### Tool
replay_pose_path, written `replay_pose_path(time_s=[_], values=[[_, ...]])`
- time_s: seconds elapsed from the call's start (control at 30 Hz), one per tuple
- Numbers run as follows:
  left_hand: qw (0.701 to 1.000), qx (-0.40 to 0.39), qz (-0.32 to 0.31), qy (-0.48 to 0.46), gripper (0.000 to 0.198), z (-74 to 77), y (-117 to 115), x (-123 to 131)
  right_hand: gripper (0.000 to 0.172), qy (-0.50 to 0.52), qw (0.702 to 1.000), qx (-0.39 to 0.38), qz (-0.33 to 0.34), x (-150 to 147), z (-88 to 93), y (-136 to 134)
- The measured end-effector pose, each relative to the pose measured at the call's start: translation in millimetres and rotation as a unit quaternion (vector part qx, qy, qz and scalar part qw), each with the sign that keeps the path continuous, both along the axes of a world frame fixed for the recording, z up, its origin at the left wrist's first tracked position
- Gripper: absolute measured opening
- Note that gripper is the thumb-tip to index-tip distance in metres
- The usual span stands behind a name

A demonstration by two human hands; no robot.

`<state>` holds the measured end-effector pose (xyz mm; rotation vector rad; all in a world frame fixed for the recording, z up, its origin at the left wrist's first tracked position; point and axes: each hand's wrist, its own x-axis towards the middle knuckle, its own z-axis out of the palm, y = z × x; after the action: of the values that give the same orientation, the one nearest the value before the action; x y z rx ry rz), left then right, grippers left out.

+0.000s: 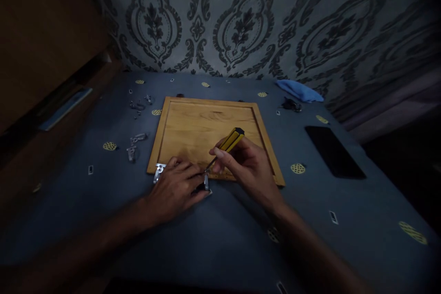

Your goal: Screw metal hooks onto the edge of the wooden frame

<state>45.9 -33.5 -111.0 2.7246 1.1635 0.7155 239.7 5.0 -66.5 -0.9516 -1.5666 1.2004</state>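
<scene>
A framed wooden panel (206,124) lies flat on the patterned cloth. My right hand (253,172) grips a yellow-and-black screwdriver (231,141), its shaft slanting down to the panel's near edge. Close to the screwdriver's tip, the fingers and thumb of my left hand (177,186) close round a metal hinge (206,182) at that edge. The hinge is partly hidden by the hand, and I cannot make out any screw at the tip. Another metal hinge (159,172) sits at the panel's near left corner, beside my left hand.
Loose metal hinges (131,152) and small metal parts (138,105) lie left of the panel. On the right are a black phone-like slab (334,151), a dark small object (291,105) and a blue cloth (299,90). A patterned wall (198,27) rises behind; wooden furniture (44,32) borders the left.
</scene>
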Motion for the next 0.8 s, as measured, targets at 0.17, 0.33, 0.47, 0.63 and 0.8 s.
replay_pose_path(time_s=[0.17,0.33,0.47,0.63,0.8], values=[[1.000,0.003,-0.002,0.005,0.019,0.6,0.2,0.3,0.039,-0.008,0.999,-0.010,0.034,7.0,3.7,1.2],[1.000,0.005,-0.001,0.003,0.020,1.3,0.4,0.0,0.034,-0.002,1.000,-0.005,0.028,3.6,1.8,0.2],[1.000,0.001,-0.001,0.001,0.020,0.1,0.3,-0.1,0.033,0.004,1.000,-0.001,0.002,-4.0,-0.9,-0.7],[1.000,-0.001,-0.001,0.004,0.022,-0.6,0.2,-0.2,0.035,0.000,1.000,-0.015,0.014,0.6,1.2,0.0],[1.000,0.003,-0.005,0.002,0.019,0.3,-0.2,-0.2,0.036,-0.001,0.999,-0.010,0.033,8.0,2.4,0.6]])
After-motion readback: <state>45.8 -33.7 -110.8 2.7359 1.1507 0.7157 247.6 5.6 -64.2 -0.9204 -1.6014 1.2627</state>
